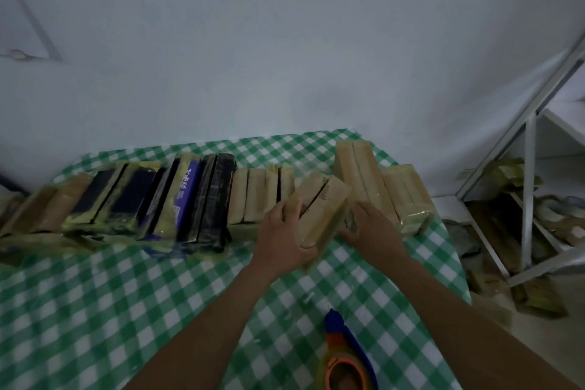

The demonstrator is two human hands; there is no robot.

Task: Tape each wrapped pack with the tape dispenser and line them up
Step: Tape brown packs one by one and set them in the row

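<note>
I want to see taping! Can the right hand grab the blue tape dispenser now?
Probably, once it lets go: the right hand holds the tan pack, but the tape dispenser lies uncovered on the tablecloth.

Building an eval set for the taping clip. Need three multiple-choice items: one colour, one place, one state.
1. What colour is the checked tablecloth? A red-white; B blue-white; C green-white.
2. Where is the blue-and-orange plastic tape dispenser? A held in a hand; B lying on that tablecloth, nearest the camera; C out of view.
3. How is the tan wrapped pack at the hands? A tilted, gripped; B flat, untouched; C torn open.
Key: C, the squares are green and white; B, it lies untouched on the cloth; A, the left hand grips it, with the right hand at its other side.
</note>
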